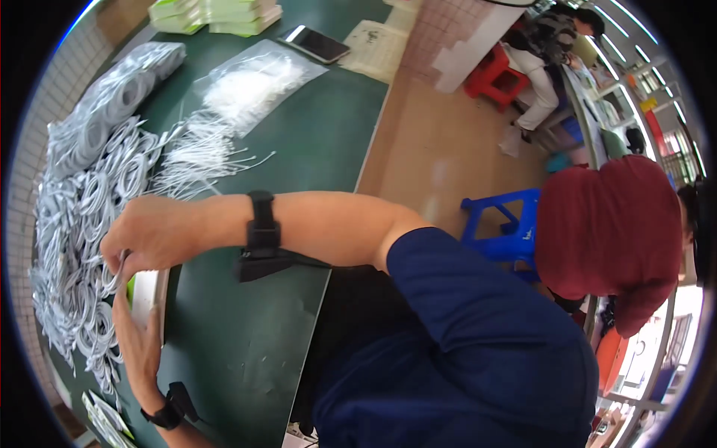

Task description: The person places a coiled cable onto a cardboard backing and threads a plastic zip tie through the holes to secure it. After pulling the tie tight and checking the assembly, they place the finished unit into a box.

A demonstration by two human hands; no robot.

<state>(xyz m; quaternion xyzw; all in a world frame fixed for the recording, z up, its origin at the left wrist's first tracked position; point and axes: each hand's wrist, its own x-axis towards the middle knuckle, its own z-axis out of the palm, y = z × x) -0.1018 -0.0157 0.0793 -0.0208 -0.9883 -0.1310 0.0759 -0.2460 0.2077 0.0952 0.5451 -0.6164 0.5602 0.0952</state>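
Note:
My left hand (137, 340) reaches in from the lower edge and holds a slim white box with a bright green part (144, 296), its thumb and fingers on either side. Over the far end of this box my right hand (153, 235) is bent down, thumb and fingers pinched together. What lies between those fingertips is too small and too covered to make out. Right beside both hands spreads a big heap of coiled grey-white cables (89, 254). Black straps circle both my wrists.
White cable ties (198, 153) spill from a clear plastic bag (250, 89) on the green table (246, 351). Beyond are a phone (314, 43) and stacked green-white packs (216, 15). A blue stool (508, 224) and a person in dark red (612, 231) are at right.

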